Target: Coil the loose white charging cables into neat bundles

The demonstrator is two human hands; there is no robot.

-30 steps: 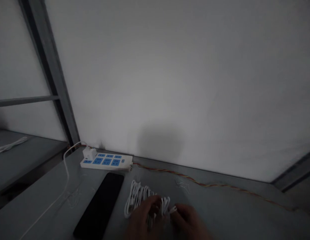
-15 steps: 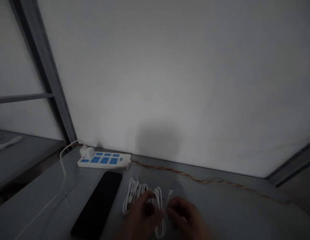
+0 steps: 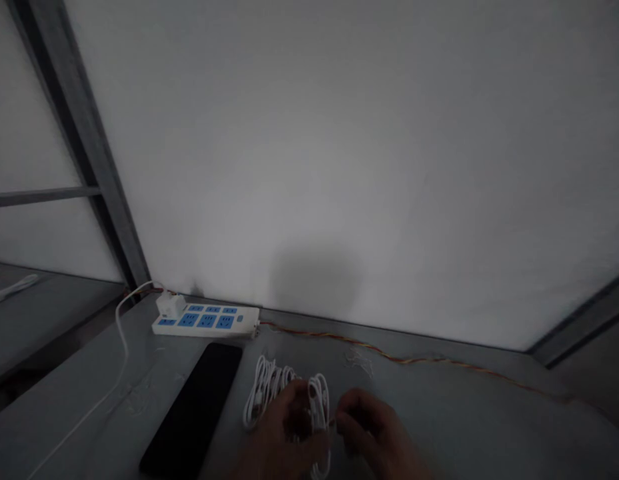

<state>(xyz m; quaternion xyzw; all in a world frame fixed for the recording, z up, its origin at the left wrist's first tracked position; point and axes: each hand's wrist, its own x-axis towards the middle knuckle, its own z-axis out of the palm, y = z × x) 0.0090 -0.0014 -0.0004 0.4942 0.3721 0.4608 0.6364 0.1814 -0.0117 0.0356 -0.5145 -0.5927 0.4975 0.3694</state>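
Note:
My left hand [image 3: 289, 433] is closed around a coiled white cable [image 3: 318, 395], whose loops stick up and hang below the fingers. To the left of that hand, and partly hidden by it, more bundled white cables [image 3: 267, 383] lie on the grey table. My right hand [image 3: 366, 427] is just right of the held coil, its thumb and fingers curled into a pinch. A small dark bit shows between its fingertips and the coil, too dim and blurred to name.
A black phone [image 3: 194, 410] lies left of the cables. Behind it sits a white power strip [image 3: 249, 321] with a plugged-in charger [image 3: 170, 305] and its white cord [image 3: 122, 327]. A twisted red-yellow wire [image 3: 339, 338] runs right along the white wall [image 3: 314, 167]. Thin threads [image 3: 359, 361] lie nearby.
The white cable end that stuck up beside my right hand no longer shows there. The coil in my left hand stands more bunched together. The view has shifted slightly.

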